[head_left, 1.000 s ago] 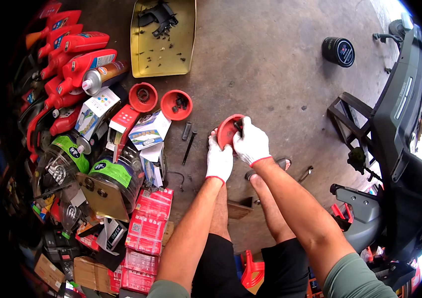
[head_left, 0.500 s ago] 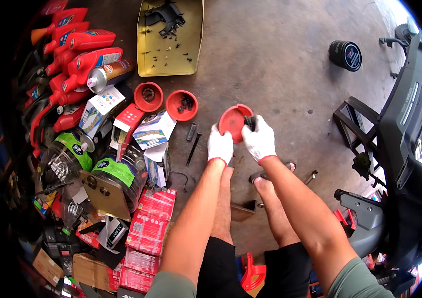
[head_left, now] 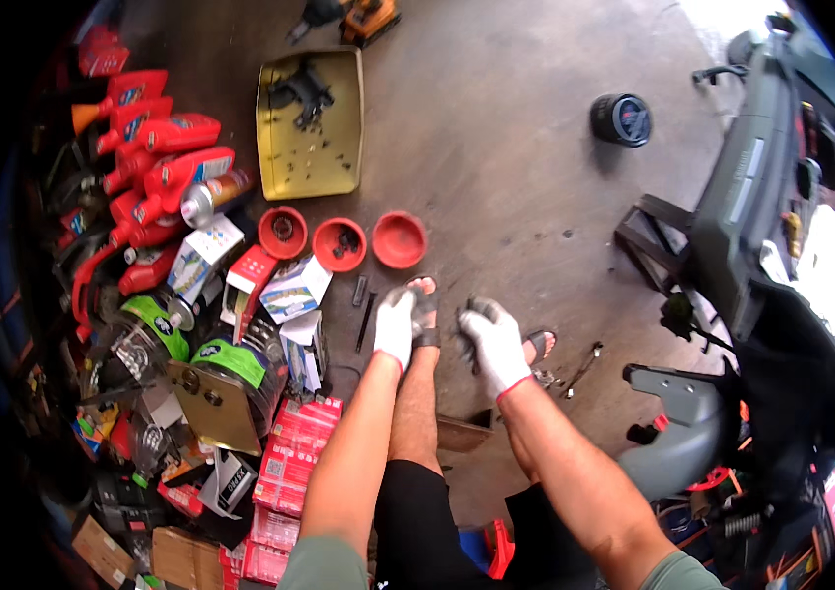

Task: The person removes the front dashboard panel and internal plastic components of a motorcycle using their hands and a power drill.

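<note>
I see both hands in white gloves with red cuffs, near the middle of the frame over my bent knees. My left hand (head_left: 396, 327) hangs loosely with its fingers curled down and holds nothing. My right hand (head_left: 492, 342) is half curled with dark, grimy fingertips; I cannot tell whether anything small sits inside it.

The red bowl (head_left: 400, 239) lies just above the left hand, apart from it, flat on the floor with its open side up. It is round, so it has no long axis. It ends a row running leftward with two more red bowls (head_left: 340, 244), both holding dark bits. Left of my left hand a thin black tool (head_left: 366, 322) lies on the floor, its long axis running roughly up and down the frame.

The surface is a stained grey concrete floor (head_left: 496, 147). A yellow tray (head_left: 311, 123) of dark parts sits at upper centre-left, red oil bottles (head_left: 167, 157) and boxes crowd the left edge, a black round cap (head_left: 621, 119) lies upper right, and a scooter (head_left: 761, 226) fills the right side.

Half a second ago both hands held that bowl up between them; now it is on the floor and the hands have drawn back toward me.
</note>
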`<state>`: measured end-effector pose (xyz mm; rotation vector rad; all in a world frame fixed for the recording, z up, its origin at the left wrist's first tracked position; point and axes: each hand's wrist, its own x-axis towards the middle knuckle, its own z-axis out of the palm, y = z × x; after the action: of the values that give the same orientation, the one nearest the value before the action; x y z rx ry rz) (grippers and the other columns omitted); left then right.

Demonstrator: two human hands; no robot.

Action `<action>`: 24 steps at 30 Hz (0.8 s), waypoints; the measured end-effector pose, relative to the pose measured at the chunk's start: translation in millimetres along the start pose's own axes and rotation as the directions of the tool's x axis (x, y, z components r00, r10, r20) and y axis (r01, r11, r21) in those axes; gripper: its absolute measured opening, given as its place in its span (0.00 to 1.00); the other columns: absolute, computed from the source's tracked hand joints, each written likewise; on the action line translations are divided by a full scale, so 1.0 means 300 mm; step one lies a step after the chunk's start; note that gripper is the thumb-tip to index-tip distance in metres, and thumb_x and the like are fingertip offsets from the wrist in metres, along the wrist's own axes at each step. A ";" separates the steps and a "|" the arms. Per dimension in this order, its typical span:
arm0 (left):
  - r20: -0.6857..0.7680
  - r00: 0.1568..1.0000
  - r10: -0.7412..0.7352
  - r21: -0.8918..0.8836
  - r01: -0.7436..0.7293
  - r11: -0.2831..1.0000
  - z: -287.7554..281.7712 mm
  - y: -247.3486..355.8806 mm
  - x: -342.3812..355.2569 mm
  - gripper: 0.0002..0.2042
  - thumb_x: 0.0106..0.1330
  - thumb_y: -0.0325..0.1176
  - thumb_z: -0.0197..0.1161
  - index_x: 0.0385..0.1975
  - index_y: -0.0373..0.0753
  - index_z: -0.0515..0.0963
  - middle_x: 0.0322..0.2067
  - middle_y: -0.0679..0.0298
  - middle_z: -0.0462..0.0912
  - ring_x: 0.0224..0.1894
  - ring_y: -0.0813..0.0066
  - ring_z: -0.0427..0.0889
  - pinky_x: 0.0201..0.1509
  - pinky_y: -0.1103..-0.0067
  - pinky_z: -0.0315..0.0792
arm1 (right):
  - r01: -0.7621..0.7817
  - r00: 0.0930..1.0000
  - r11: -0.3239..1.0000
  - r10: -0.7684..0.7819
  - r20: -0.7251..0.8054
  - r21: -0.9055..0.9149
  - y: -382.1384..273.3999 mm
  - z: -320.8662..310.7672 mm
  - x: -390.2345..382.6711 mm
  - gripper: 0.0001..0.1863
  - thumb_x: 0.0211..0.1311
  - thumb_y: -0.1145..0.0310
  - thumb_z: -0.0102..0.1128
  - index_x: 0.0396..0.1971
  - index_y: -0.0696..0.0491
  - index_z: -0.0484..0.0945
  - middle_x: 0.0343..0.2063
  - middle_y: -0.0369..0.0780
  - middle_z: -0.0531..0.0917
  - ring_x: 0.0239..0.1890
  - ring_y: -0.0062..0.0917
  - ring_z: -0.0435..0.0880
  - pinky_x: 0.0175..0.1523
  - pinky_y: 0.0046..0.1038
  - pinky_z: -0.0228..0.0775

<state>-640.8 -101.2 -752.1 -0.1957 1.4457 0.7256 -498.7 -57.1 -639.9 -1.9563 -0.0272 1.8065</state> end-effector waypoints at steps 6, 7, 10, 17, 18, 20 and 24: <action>0.198 0.969 -0.149 -0.146 0.180 0.973 0.201 0.142 -0.559 0.12 0.70 0.38 0.55 0.45 0.35 0.74 0.37 0.61 0.81 0.38 0.71 0.80 0.46 0.77 0.74 | 0.389 0.918 0.802 -0.379 0.119 -0.453 -0.011 -0.017 -0.441 0.15 0.59 0.73 0.59 0.45 0.61 0.77 0.37 0.42 0.84 0.40 0.24 0.82 0.48 0.25 0.74; 0.208 0.970 -0.129 -0.205 0.172 0.963 0.194 0.129 -0.612 0.12 0.70 0.38 0.55 0.43 0.36 0.74 0.35 0.60 0.81 0.36 0.69 0.80 0.44 0.76 0.74 | 0.411 0.907 0.781 -0.400 0.130 -0.470 -0.048 -0.020 -0.525 0.15 0.58 0.73 0.60 0.46 0.61 0.76 0.37 0.43 0.84 0.40 0.25 0.82 0.49 0.26 0.74; 0.174 0.964 -0.200 -0.242 0.239 0.940 0.258 0.172 -0.813 0.11 0.71 0.40 0.55 0.38 0.38 0.74 0.31 0.58 0.81 0.32 0.66 0.80 0.36 0.73 0.75 | 0.429 0.893 0.753 -0.438 0.107 -0.499 -0.126 -0.068 -0.734 0.16 0.58 0.73 0.60 0.46 0.61 0.75 0.36 0.45 0.83 0.40 0.26 0.82 0.48 0.27 0.74; 0.566 0.820 -0.079 0.117 0.014 0.993 0.509 0.432 -1.305 0.14 0.72 0.35 0.51 0.49 0.32 0.74 0.24 0.66 0.71 0.24 0.77 0.70 0.26 0.77 0.71 | 0.263 0.965 0.959 -0.263 0.008 -0.102 -0.467 -0.236 -1.310 0.13 0.69 0.69 0.54 0.48 0.59 0.69 0.28 0.38 0.81 0.20 0.17 0.78 0.25 0.21 0.71; 0.634 0.767 -0.101 0.168 -0.009 0.986 0.557 0.462 -1.370 0.16 0.72 0.36 0.52 0.51 0.31 0.74 0.25 0.66 0.73 0.24 0.78 0.70 0.27 0.78 0.71 | 0.289 0.957 0.954 -0.290 -0.006 -0.079 -0.506 -0.269 -1.382 0.13 0.69 0.69 0.53 0.48 0.59 0.69 0.29 0.39 0.81 0.20 0.17 0.78 0.25 0.21 0.71; 0.743 0.651 -0.154 0.301 -0.119 0.946 0.682 0.541 -1.540 0.17 0.72 0.38 0.53 0.51 0.30 0.75 0.26 0.67 0.74 0.25 0.80 0.71 0.28 0.81 0.71 | 0.328 0.944 0.944 -0.329 -0.024 -0.020 -0.538 -0.336 -1.485 0.13 0.70 0.70 0.52 0.49 0.59 0.69 0.29 0.39 0.82 0.20 0.16 0.79 0.26 0.21 0.72; 0.745 0.639 -0.192 0.498 -0.341 0.797 0.874 0.573 -1.743 0.12 0.71 0.34 0.56 0.45 0.33 0.79 0.34 0.63 0.81 0.32 0.79 0.79 0.36 0.83 0.75 | 0.505 0.854 0.863 -0.497 -0.155 0.015 -0.595 -0.429 -1.628 0.12 0.67 0.73 0.54 0.47 0.62 0.72 0.33 0.40 0.82 0.35 0.20 0.83 0.40 0.23 0.77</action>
<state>-496.8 -0.3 -168.3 0.6435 0.7619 0.2898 -387.7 -100.0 -117.5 -1.8196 -0.4008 1.3046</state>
